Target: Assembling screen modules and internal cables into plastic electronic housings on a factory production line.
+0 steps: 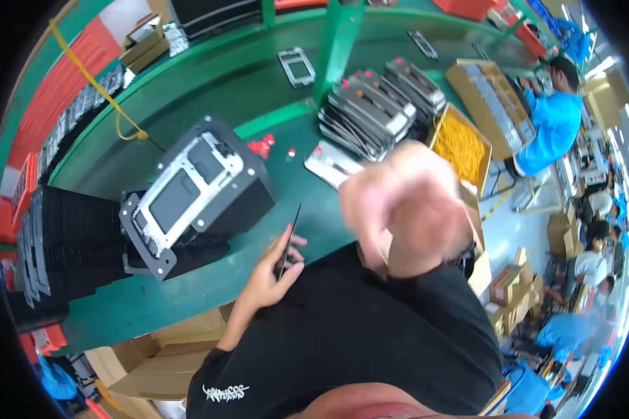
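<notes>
My left hand [269, 272] grips a thin dark flat panel [291, 234], seen nearly edge-on, over the front of the green bench [286, 188]. Smeared by motion, my right hand [412, 202] is raised close to the camera, and its fingers cannot be made out. A silver metal frame [189, 185] with rectangular openings lies on a tilted black block [241, 199] left of my left hand. Beyond my right hand rests a single pale panel [328, 164], beside stacked grey panels [370, 112] with red and orange dots.
Black plates [77, 241] are piled at the left. Small red pieces [262, 145] lie mid-bench. A carton holds yellow bands [460, 146]; another carton [489, 105] stands beyond it. An open cardboard box [164, 363] sits below the bench edge. A person in blue [555, 126] works at right.
</notes>
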Tool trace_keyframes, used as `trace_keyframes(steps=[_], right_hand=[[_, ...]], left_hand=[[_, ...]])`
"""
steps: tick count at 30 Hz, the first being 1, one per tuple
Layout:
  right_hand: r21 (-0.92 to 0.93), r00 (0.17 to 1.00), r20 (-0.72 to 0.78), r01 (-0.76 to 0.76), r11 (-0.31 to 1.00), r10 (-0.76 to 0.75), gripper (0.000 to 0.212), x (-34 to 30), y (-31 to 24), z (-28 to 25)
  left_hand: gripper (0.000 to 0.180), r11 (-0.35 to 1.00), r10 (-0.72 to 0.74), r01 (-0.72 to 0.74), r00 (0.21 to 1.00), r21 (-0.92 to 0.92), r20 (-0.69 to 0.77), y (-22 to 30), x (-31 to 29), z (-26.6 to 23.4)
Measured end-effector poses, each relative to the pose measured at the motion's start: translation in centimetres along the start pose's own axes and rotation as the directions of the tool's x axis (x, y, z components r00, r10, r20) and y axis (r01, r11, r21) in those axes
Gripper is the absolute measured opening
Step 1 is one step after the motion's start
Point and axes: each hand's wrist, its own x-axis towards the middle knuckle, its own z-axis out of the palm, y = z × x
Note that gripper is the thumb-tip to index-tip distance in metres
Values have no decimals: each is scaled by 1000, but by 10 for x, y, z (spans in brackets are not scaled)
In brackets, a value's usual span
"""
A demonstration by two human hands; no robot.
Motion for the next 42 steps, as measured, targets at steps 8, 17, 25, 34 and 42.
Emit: trace_keyframes(steps=[8,17,25,34,42], right_hand=[[150,724,625,256,955,-292,97,10,-32,19],[-296,953,280,203,933,-119,45,-24,33,-2],[-427,800,367,-309,850,475,48,-73,67,-20],[-137,944,177,-255,957,277,34,-78,56,-29],[-363,768,325,-438,823,552,22,-93,55,-40]], left_hand=[[83,996,89,-89,990,-5,112,20,29,-2],[70,848,218,-154,974,-507,68,38,7,-1],[100,903,23,40,990,-427,141,50,0,-22],[102,787,69,39,986,-615,150,54,21,-4],[97,947,113,-98,993,-306,31,39,20,5]])
